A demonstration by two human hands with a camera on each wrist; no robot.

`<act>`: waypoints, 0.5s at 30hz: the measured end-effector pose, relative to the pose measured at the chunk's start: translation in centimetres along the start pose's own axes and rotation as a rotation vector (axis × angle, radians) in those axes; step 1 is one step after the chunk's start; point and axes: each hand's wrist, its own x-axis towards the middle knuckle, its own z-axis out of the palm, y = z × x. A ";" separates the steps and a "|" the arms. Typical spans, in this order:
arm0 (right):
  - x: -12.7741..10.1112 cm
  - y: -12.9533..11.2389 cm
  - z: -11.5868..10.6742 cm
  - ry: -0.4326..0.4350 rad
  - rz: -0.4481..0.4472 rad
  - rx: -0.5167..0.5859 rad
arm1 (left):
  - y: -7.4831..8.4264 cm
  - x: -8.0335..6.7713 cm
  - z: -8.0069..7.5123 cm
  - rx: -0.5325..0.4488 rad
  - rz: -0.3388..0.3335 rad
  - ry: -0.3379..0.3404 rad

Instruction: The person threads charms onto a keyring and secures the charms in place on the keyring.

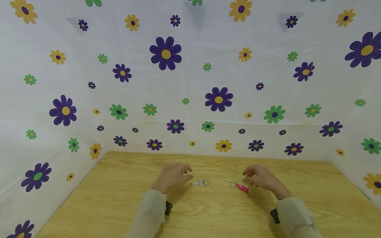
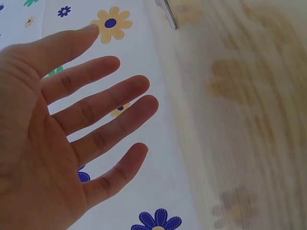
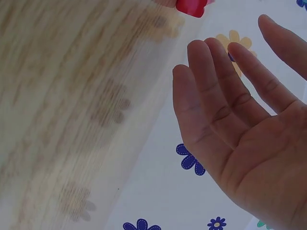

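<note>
Both hands hover low over the wooden worktop, palms down, holding nothing. The left hand has its fingers spread and relaxed, just beside a silver key ring. The right hand, equally loose, sits by a pink-tagged key ring. This looks like the reach stage; next, each grip would need to pinch its ring. Behind, a flowered cloth backdrop.
</note>
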 end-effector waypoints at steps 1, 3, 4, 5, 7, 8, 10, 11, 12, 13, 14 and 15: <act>0.1 -0.1 0.1 0.000 0.012 -0.005 | 0.1 0.1 0.1 -0.006 0.000 -0.003; 0.2 -0.2 0.2 -0.001 0.041 -0.013 | 0.3 0.3 0.2 -0.011 0.005 -0.008; 0.3 -0.2 0.2 -0.002 0.053 -0.016 | 0.4 0.4 0.2 -0.019 0.008 -0.010; 0.4 -0.3 0.3 -0.007 0.065 -0.017 | 0.5 0.5 0.3 -0.024 0.009 -0.012; 0.5 -0.3 0.3 -0.019 0.080 -0.013 | 0.6 0.7 0.4 -0.032 0.006 -0.017; 0.6 -0.3 0.3 -0.026 0.086 -0.011 | 0.6 0.7 0.5 -0.036 0.003 -0.022; 0.8 -0.2 0.3 -0.043 0.100 -0.003 | 0.7 0.9 0.6 -0.048 -0.002 -0.031; 0.9 -0.2 0.3 -0.051 0.107 -0.002 | 0.7 1.0 0.6 -0.053 -0.003 -0.037; 1.0 -0.1 0.3 -0.058 0.113 -0.006 | 0.7 1.1 0.7 -0.062 -0.002 -0.045; 1.0 -0.1 0.2 -0.063 0.121 -0.012 | 0.8 1.3 0.7 -0.074 0.000 -0.053; 1.1 -0.1 0.2 -0.069 0.125 -0.017 | 0.8 1.4 0.7 -0.090 0.006 -0.062; 1.1 0.0 0.1 -0.073 0.129 -0.020 | 0.8 1.5 0.8 -0.110 0.009 -0.072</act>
